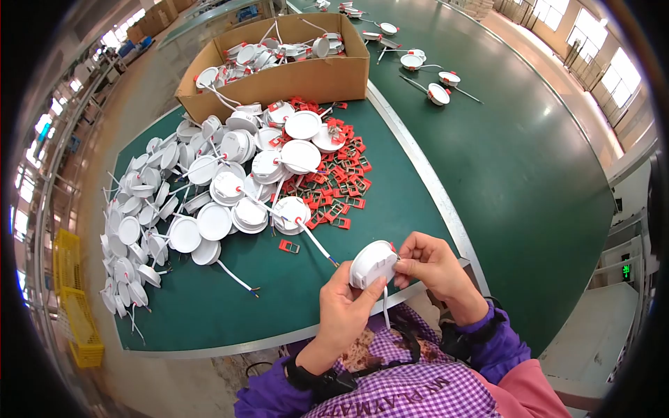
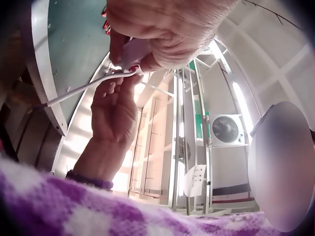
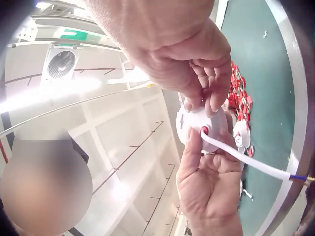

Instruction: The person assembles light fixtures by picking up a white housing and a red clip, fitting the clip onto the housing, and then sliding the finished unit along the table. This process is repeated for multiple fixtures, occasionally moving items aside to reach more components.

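A round white lamp housing (image 1: pixel 373 265) is held near the table's front edge, its white cable hanging down. The left hand (image 1: pixel 343 306) grips it around the rim, thumb on its back. At its right side the right hand (image 1: pixel 435 268) pinches the edge with thumb and fingertips, where a bit of red shows. The right wrist view has the housing (image 3: pixel 201 123) between both hands, its cable (image 3: pixel 246 160) leaving a red grommet; what the right fingertips pinch is mostly hidden.
White lamps (image 1: pixel 185 234) lie piled on the green table (image 1: pixel 293 306), beside a heap of red clips (image 1: pixel 341 184). Behind them stands a cardboard box (image 1: pixel 279 85) of lamps. One loose clip (image 1: pixel 289 246) lies nearer. Several lamps rest on the green belt (image 1: pixel 516 181) at right.
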Tool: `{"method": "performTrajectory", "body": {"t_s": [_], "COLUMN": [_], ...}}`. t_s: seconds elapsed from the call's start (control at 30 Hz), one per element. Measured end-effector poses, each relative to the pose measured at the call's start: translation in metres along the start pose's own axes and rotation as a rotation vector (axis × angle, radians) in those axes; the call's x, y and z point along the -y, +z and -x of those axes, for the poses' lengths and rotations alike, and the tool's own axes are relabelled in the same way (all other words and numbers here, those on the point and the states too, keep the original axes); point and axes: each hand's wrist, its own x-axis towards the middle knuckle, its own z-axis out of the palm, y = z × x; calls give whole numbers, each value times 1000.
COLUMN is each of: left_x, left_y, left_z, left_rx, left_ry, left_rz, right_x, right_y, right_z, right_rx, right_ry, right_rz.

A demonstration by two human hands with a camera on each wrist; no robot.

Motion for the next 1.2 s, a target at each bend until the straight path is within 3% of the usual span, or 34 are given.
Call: {"method": "performTrajectory", "body": {"t_s": [0.1, 0.2, 0.23, 0.3, 0.33, 0.37, 0.43, 0.57, 0.73, 0.8, 0.87, 0.9, 0.97, 1.03, 1.2], "left_x": [-5, -18, -23, -27, -30, -31, -29, -27, -25, -27, -21, -18, -14, -7, -4], "left_y": [-8, -19, -23, -33, -39, -43, -49, -50, -56, -53, -52, -51, -48, -46, -29], "left_z": [-1, 7, 10, 12, 12, 13, 15, 18, 18, 16, 16, 16, 13, 12, 9], "left_rx": [-20, -70, -89, -123, -174, -226, -257, -225, -181, -48, -52, -54, 7, 90, 101], "left_ry": [19, 57, 92, 150, 125, 100, 60, -4, -94, -228, -271, -315, -327, -317, -194], "left_rz": [30, 47, 35, 39, 75, 110, 145, 194, 261, 558, 524, 489, 497, 501, 268], "right_x": [0, 9, 10, 13, 12, 5, -9, -11, -13, -12, -4, 0, 6, 8, 3], "right_y": [7, 8, 9, 17, 17, 17, 17, 22, 24, 25, 30, 32, 36, 39, 52], "right_z": [-9, -25, -33, -53, -64, -75, -96, -114, -109, -102, -88, -81, -66, -57, -34], "right_rx": [3, 279, 280, 127, 25, 28, -61, 91, 66, 16, -85, -85, -46, -48, -172], "right_ry": [-32, -33, -34, -75, -115, -118, -672, -643, -653, -667, -429, -426, -250, -288, -566], "right_rz": [28, 125, 123, 384, 670, 673, 1237, 1517, 1543, 1517, 1205, 1204, 556, 476, 722]}}
